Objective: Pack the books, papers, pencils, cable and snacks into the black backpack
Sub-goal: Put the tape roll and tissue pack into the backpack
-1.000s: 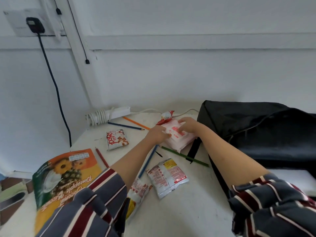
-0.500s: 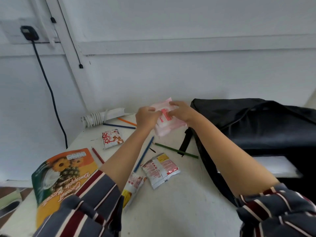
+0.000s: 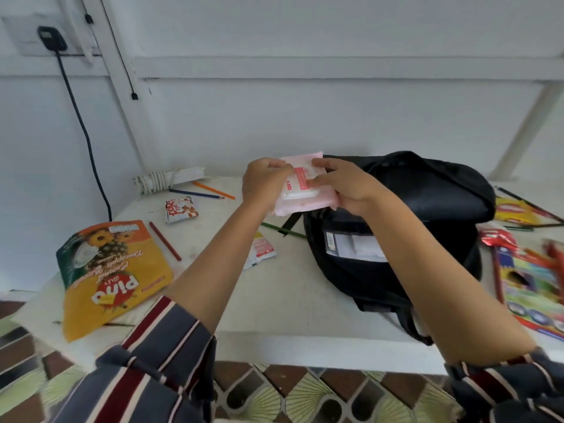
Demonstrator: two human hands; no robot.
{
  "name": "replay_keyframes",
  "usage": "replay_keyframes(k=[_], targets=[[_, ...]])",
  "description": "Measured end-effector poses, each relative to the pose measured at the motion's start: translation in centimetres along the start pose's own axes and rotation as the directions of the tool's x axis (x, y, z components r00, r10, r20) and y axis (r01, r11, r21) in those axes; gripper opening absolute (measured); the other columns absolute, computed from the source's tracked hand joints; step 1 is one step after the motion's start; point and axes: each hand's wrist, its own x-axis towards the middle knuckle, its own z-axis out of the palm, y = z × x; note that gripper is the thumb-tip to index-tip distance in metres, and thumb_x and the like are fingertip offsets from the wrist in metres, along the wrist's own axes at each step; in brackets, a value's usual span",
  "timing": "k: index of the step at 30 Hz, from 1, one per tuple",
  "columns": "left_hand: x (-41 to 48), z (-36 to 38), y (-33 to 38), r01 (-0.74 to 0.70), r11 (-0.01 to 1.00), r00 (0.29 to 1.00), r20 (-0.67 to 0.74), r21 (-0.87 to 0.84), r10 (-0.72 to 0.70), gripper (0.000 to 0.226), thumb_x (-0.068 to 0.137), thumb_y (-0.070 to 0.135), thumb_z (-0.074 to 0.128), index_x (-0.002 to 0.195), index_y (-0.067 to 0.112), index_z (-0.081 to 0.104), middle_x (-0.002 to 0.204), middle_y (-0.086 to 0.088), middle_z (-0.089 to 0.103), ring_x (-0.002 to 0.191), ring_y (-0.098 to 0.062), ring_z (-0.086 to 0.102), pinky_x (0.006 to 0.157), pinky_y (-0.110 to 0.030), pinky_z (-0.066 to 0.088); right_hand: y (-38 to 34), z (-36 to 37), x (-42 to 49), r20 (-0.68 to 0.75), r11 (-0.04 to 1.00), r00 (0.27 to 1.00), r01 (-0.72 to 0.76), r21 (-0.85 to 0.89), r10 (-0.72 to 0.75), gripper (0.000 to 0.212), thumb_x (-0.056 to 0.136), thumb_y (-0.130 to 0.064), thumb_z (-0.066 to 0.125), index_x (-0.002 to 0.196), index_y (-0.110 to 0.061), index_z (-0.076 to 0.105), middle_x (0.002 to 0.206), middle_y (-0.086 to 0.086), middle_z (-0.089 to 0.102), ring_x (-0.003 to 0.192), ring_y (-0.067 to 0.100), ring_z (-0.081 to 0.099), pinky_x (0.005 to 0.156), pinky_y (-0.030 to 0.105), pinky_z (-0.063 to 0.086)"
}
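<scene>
A: Start at the left. What is waiting on the tabletop [image 3: 293, 303]?

B: A big orange biscuit bag [image 3: 113, 270] near the front edge, a red pencil [image 3: 164, 245] just beside it, a small white snack packet [image 3: 180, 210] further back, and behind that a blue pencil [image 3: 195, 194], an orange pencil [image 3: 213, 190] and the coiled white cable [image 3: 152, 181] by the wall. None of these is packed yet.

A: And the hands?

B: The left hand [image 3: 266, 185] and right hand [image 3: 345, 187] together hold a pink packet [image 3: 305, 193] in the air, just left of the black backpack [image 3: 427, 215] and above its near edge. The fingers of both hands are curled round the packet's ends, thumbs on top.

A: So which step is this?

B: Packing a snack, I judge. The backpack lies open on the tabletop with white papers [image 3: 354, 247] already inside.

A: What does the next move need?

B: Carrying the packet rightward and down into the opening, clear of the flap, then letting go. More bright packets [image 3: 515, 210] and pencils lie at the far right, blurred, so much remains.
</scene>
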Motion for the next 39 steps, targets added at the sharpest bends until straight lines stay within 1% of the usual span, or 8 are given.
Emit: replay_keyframes(k=[2,6,10,13,19,25,33,39], targets=[[-1.7,1.2,0.0,0.010,1.000,1.000,-0.028,-0.020,-0.010,0.029,0.085,0.024,0.060,0.112,0.014,0.060,0.099,0.004,0.060,0.089,-0.016,0.060,0.076,-0.030,0.051,0.7,-2.0,-1.7,0.022,0.989,0.999,-0.045,0.142,0.042,0.060,0.087,0.006,0.054,0.142,-0.004,0.031,0.115,0.013,0.056,0.084,0.021,0.062,0.054,0.026,0.056],[-4.2,3.7,-0.4,0.020,0.990,1.000,-0.012,-0.141,-0.022,0.015,0.096,0.022,0.040,0.105,0.014,0.050,0.096,-0.006,0.061,0.075,-0.020,0.063,0.069,-0.035,0.055,2.0,-7.0,-5.1,0.042,0.961,0.995,-0.103,0.256,0.095,0.055,0.086,0.006,0.051,0.138,-0.005,0.038,0.107,0.009,0.062,0.079,0.017,0.063,0.053,0.023,0.055],[-5.4,5.9,-2.2,-0.095,0.995,0.935,0.340,-0.041,0.103,0.031,0.095,0.008,0.031,0.079,0.019,0.056,0.092,-0.005,0.060,0.083,-0.020,0.060,0.075,-0.033,0.053,4.0,-12.1,-7.7,0.068,0.968,0.985,-0.170,0.186,0.160,0.062,0.073,0.001,0.056,0.134,-0.007,0.045,0.121,0.011,0.061,0.092,0.020,0.063,0.060,0.024,0.056],[-5.5,7.0,-3.9,-0.187,0.976,0.818,0.567,0.108,0.094,0.033,0.094,0.003,0.031,0.089,0.019,0.059,0.107,-0.002,0.062,0.105,-0.015,0.056,0.090,-0.029,0.045,5.6,-14.4,-9.0,0.085,0.965,0.971,-0.231,0.123,0.222,0.060,0.068,0.000,0.061,0.127,-0.011,0.052,0.117,0.009,0.065,0.093,0.023,0.066,0.061,0.027,0.057],[-4.0,8.0,-5.0,-0.682,0.623,0.645,0.716,0.383,0.267,0.053,0.087,-0.004,0.045,0.134,0.020,0.048,0.135,0.001,0.037,0.125,-0.016,0.031,0.096,-0.021,0.032,7.7,-14.8,-8.6,0.108,0.951,0.954,-0.291,0.101,0.280,0.048,0.067,0.003,0.061,0.111,-0.015,0.059,0.096,0.005,0.073,0.083,0.022,0.069,0.069,0.029,0.058],[-1.4,8.2,-3.9,-0.768,0.405,0.606,0.767,0.496,0.210,0.055,0.085,0.003,0.048,0.129,0.036,0.053,0.155,0.000,0.010,0.141,-0.024,0.004,0.116,-0.039,0.007,8.9,-13.9,-6.4,0.080,0.932,0.965,-0.263,0.248,0.251,0.034,0.086,0.008,0.040,0.097,-0.012,0.064,0.085,0.004,0.073,0.075,0.018,0.069,0.064,0.026,0.056],[1.1,7.8,-1.8,-0.713,0.590,0.613,0.744,0.378,0.265,0.045,0.091,0.002,0.048,0.130,0.023,0.055,0.149,-0.002,0.031,0.135,-0.022,0.023,0.109,-0.028,0.018,10.8,-11.7,-2.9,-0.034,0.909,0.968,-0.220,0.353,0.248,0.042,0.083,0.011,0.049,0.123,-0.002,0.051,0.102,0.016,0.065,0.082,0.024,0.066,0.062,0.028,0.057],[2.0,7.7,0.0,-0.711,0.593,0.618,0.738,0.378,0.271,0.046,0.090,0.002,0.047,0.128,0.024,0.057,0.146,-0.001,0.036,0.133,-0.019,0.029,0.104,-0.024,0.020,10.7,-10.6,-1.8,-0.148,0.915,0.965,-0.145,0.377,0.214,0.042,0.086,0.012,0.049,0.127,0.004,0.048,0.103,0.017,0.064,0.086,0.026,0.063,0.067,0.027,0.057]])
